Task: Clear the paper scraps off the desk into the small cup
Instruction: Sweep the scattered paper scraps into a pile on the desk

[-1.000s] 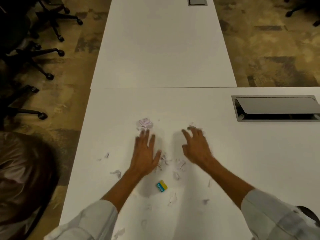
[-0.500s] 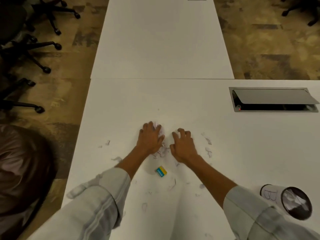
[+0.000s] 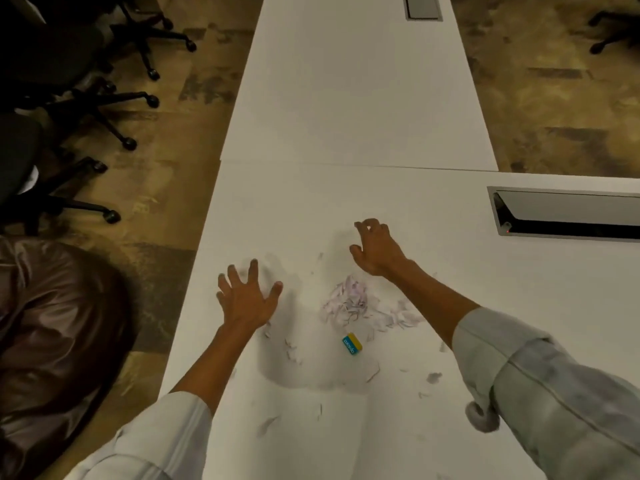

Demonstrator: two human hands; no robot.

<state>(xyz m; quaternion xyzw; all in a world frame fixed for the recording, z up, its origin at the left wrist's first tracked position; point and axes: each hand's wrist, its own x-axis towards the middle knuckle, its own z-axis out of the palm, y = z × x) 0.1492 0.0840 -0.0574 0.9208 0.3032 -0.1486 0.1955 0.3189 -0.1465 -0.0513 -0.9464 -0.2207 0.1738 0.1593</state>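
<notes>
Scraps point(image 3: 349, 301) lie heaped mid-bench point(image 3: 346, 209) between both hands. Left hand point(image 3: 246, 296) splayed flat — right hand point(image 3: 375, 249) curled, empty.

White desks point(image 3: 360, 109); mottled brown carpet point(image 3: 194, 81); black wheeled chairs point(image 3: 69, 81) left

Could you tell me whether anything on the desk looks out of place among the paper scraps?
Yes: a small yellow-and-blue eraser lies just beside the scrap pile; it is not paper.

Head-worn view, looking steeply down, close over desk point(image 3: 346, 209)
</notes>
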